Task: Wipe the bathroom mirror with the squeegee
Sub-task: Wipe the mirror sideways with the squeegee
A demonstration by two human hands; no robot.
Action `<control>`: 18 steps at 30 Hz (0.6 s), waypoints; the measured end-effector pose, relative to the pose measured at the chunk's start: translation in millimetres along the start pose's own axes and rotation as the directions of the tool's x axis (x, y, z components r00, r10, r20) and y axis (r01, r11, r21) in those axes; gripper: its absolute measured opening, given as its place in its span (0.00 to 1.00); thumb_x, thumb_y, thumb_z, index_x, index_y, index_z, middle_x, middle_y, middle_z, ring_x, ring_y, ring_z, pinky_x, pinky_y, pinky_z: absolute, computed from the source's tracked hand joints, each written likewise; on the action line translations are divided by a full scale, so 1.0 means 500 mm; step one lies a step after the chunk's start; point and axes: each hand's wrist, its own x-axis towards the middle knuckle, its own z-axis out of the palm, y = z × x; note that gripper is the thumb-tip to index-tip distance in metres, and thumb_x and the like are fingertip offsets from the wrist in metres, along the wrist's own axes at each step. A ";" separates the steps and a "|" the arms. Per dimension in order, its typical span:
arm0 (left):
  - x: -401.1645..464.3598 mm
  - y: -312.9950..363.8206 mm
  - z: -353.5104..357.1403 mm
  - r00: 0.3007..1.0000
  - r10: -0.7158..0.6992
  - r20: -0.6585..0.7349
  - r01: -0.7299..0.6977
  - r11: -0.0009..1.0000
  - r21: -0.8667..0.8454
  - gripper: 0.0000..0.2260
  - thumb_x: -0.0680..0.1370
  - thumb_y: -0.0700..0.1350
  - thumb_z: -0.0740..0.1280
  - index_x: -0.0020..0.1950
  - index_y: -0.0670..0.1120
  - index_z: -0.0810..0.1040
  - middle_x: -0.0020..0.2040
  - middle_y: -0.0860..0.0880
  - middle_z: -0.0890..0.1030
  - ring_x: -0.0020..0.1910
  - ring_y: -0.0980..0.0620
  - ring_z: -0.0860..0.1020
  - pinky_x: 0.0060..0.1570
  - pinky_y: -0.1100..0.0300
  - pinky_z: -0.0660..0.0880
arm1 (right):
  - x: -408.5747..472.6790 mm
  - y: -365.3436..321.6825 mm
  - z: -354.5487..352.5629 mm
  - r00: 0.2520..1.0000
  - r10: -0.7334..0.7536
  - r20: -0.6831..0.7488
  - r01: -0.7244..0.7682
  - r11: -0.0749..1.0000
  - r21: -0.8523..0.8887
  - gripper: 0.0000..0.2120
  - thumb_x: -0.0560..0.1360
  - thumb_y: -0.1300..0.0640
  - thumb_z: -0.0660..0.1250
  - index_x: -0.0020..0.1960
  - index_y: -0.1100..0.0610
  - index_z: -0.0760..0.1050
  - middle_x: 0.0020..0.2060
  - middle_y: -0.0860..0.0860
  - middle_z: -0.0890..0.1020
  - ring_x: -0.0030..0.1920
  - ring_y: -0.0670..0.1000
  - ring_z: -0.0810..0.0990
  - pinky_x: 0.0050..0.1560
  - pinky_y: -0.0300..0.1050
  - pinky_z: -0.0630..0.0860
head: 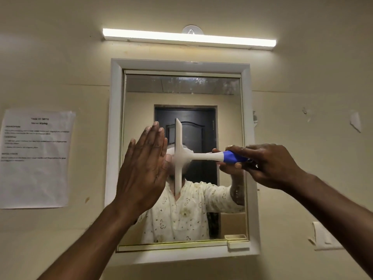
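Observation:
The bathroom mirror (pixel 226 118) hangs in a white frame on a cream wall, with smears along its top band. A white squeegee (pixel 179 152) with a blue grip is held sideways, its blade upright against the middle of the glass. My right hand (pixel 268 164) is closed around the blue handle at the mirror's right edge. My left hand (pixel 145 168) is raised flat with fingers straight and together, just left of the blade; whether it touches the glass I cannot tell. The mirror reflects a person in a pale patterned top and a dark door.
A lit tube light (pixel 189 39) runs above the mirror. A printed paper sheet (pixel 36 158) is taped to the wall at left. A small white ledge piece (pixel 238 244) sits at the frame's lower right, and a white wall fitting (pixel 323 237) is further right.

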 end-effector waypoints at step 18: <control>0.024 0.158 0.106 0.991 0.096 0.096 -0.084 0.989 -0.119 0.26 0.79 0.58 0.43 0.77 0.53 0.43 0.78 0.56 0.42 0.76 0.58 0.41 0.75 0.52 0.41 | -0.189 0.174 -0.104 0.983 0.180 0.026 -0.173 0.971 -0.166 0.22 0.71 0.53 0.70 0.65 0.45 0.72 0.38 0.48 0.83 0.29 0.50 0.74 0.26 0.36 0.65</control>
